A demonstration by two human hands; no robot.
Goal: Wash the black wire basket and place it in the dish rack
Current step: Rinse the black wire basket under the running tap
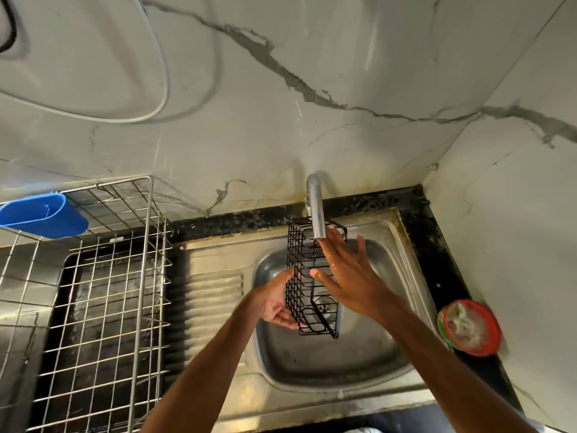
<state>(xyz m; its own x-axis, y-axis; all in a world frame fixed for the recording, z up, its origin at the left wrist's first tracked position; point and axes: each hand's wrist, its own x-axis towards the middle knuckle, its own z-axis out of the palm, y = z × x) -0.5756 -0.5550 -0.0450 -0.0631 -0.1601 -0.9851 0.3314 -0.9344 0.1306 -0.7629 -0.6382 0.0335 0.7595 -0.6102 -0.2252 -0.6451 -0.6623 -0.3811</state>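
The basket [312, 276] is held over the sink [359, 364] under the tap [315, 207], gripped from the left by the left hand [274, 304]; the right hand [346, 273] is spread flat against its right side. A slip on wet wire is judged likely, since one grip carries it. The rack [103, 276] stands left on a dark, stained tabletop [437, 239]; marble-patterned walls enclose the corner.

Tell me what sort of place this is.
Most likely a home kitchen, at the washing-up spot: a steel sink with a tap against marble-look wall tiles, and a wire dish rack on the counter beside it.
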